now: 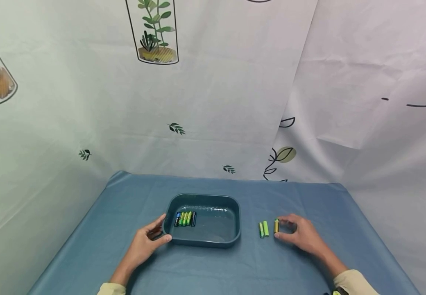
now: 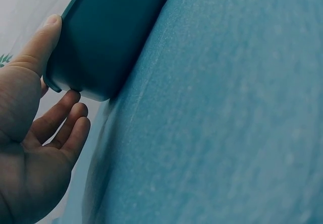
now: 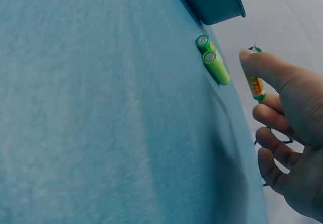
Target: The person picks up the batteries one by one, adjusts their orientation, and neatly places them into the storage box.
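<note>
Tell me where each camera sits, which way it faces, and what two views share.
Head: on the head, facing forward and down at the tray and two loose batteries; left hand, right hand and sleeves show.
Left wrist: worn there, facing the left hand touching the tray; only that hand shows.
Right wrist: worn there, facing the right hand pinching a battery; only that hand shows.
Head and right wrist share the tray, both loose batteries and the pinched one.

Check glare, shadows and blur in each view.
Head: small bright glints along the far inner wall of the tray, labels on the batteries inside too small to read; left wrist: dim, tray's outer side in dark shade, blue cloth soft and grainy; right wrist: soft-edged dark shadow on blue cloth near the right hand, print on the held battery not legible.
</note>
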The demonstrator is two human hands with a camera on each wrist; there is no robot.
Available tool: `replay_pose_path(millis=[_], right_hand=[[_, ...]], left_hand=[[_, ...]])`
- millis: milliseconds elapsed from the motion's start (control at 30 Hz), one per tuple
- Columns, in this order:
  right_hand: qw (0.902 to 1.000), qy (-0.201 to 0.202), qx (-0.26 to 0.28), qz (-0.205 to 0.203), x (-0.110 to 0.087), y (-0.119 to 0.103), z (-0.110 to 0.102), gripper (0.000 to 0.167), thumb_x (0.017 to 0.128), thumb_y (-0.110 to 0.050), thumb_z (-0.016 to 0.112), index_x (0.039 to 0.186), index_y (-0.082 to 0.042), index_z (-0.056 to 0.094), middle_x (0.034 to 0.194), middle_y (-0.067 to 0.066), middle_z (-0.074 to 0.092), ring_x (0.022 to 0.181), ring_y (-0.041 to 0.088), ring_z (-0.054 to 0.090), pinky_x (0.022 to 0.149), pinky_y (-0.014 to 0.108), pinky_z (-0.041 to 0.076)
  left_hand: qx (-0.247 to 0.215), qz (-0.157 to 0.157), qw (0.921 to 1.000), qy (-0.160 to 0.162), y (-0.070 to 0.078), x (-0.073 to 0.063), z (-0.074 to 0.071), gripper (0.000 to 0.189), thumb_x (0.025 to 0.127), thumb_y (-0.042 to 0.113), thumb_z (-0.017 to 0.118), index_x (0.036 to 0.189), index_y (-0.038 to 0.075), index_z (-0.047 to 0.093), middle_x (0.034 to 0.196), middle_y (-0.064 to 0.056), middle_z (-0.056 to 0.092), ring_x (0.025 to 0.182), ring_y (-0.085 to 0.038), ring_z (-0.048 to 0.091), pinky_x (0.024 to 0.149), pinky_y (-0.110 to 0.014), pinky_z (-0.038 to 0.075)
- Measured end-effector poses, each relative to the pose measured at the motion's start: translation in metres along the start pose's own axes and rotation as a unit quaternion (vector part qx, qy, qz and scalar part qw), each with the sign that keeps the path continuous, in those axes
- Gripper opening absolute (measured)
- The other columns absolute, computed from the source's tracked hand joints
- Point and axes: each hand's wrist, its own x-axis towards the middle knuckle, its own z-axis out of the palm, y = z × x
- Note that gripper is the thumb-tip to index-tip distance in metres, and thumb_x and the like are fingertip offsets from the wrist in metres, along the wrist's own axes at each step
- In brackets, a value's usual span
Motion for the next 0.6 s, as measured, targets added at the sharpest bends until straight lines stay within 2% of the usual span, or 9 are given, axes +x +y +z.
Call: replay_pose_path(millis=[300,600], right_hand=[[0.9981,0.054,-0.011,-0.026,0.011,-0.019,-0.005,0.050,0.078,-0.041,0.090,0.119,-0.016,0.076,0.107,0.002,0.072,0.090,0.019,0.064,0.068,0.034,0.052],[0.9959,0.065,-0.010,-0.063,0.025,-0.044,-0.009,0.050,0.080,-0.043,0.088,0.121,-0.017,0.075,0.106,0.004,0.072,0.091,0.022,0.065,0.069,0.031,0.054]], left_hand=[[0.005,0.005,1.0000,0.002,0.001,0.000,0.000,0.074,0.088,0.027,0.083,0.153,0.014,0.049,0.155,-0.019,0.047,0.135,-0.039,0.054,0.107,-0.046,0.052],[0.008,0.002,1.0000,0.001,0.002,0.000,-0.001,0.075,0.087,0.028,0.084,0.153,0.015,0.050,0.154,-0.019,0.048,0.133,-0.038,0.055,0.106,-0.047,0.053]])
